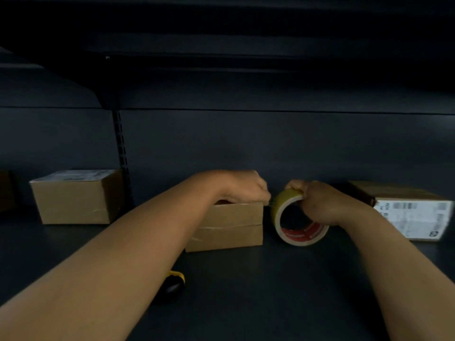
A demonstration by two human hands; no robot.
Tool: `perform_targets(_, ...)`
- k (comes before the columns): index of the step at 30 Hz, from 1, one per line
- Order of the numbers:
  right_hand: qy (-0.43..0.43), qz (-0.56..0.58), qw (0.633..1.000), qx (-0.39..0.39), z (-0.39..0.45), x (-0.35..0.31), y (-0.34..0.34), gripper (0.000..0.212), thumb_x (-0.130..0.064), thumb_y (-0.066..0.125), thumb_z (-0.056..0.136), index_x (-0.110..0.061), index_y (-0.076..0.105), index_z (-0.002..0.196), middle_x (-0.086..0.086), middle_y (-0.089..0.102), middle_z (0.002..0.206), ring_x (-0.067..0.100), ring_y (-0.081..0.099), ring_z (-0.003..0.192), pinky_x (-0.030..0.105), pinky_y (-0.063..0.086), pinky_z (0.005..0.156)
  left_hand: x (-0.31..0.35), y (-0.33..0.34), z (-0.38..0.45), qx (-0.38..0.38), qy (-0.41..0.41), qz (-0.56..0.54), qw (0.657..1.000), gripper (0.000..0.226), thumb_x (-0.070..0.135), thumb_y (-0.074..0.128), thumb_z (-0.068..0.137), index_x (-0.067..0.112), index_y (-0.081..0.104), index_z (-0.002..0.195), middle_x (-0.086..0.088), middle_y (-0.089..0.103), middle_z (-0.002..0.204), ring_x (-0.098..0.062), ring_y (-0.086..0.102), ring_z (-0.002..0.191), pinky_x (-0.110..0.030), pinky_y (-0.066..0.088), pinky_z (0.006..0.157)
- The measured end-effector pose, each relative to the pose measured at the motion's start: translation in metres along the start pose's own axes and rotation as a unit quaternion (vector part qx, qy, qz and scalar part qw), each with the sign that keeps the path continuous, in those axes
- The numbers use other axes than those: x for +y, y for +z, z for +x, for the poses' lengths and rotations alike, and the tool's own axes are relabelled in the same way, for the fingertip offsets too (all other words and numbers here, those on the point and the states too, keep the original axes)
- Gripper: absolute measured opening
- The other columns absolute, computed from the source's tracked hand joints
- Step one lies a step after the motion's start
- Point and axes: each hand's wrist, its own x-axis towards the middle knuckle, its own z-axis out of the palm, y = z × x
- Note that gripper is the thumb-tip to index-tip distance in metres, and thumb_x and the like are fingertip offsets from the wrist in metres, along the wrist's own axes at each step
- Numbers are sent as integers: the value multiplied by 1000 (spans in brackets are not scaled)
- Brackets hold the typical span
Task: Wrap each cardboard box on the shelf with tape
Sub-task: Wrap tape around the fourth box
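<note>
Both hands working: left hand (242,187) pinning the middle cardboard box (229,226) and apparently pinching the tape end, right hand (317,205) gripping the tape roll (285,205) to pull tape taut.

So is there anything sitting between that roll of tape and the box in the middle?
Nothing visible. The tape roll, gripped by the right hand, sits just right of the middle box. The left hand rests on that box's top, fingers at the narrow gap.
</note>
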Motion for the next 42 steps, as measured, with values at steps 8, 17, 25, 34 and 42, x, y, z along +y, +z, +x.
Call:
perform_targets(8, 19, 28, 999, -5, 1, -2, -1, 23, -12, 59, 88, -28, 52, 103, 0, 58, 102, 14, 56, 94, 27, 44, 79, -12, 2, 2, 11, 41, -148, 988, 31, 30, 70, 80, 34, 61, 110, 5, 65, 115, -12, 55, 113, -32, 41, 103)
perform_targets(17, 10, -28, 999, 14, -42, -39, -25, 65, -49, 76, 67, -47, 40, 121, -2, 32, 128, 22, 26, 129, 40, 33, 103, -18, 1, -5, -14, 74, -209, 975, 32, 18, 53, 96, 32, 55, 125, 9, 66, 112, -10, 53, 117, -21, 38, 99)
perform_targets(25, -229, -27, 970, -79, -75, -114, 31, 18, -32, 61, 88, -34, 63, 106, -17, 57, 114, 3, 54, 106, 22, 47, 91, -18, -3, -10, -53, 96, -269, 957, 34, 5, 51, 93, 18, 60, 123, -1, 66, 112, -15, 60, 110, -28, 47, 97)
perform_targets(34, -286, 12, 936, -206, -54, -137, 89, 54, -43, 58, 89, -36, 39, 139, -14, 41, 145, 7, 41, 129, 30, 35, 109, -23, -5, -8, -54, 113, -241, 962, 43, 0, 43, 96, 16, 51, 135, 1, 66, 115, -3, 57, 109, -9, 44, 87)
perform_targets(42, -212, -10, 963, -165, -51, -118, 61, 45, -26, 39, 97, -39, 39, 140, -23, 50, 122, -1, 50, 107, 21, 41, 95, -27, -4, -4, -53, 135, -243, 959, 44, -1, 39, 97, 15, 48, 137, 2, 66, 114, -6, 55, 113, -13, 41, 94)
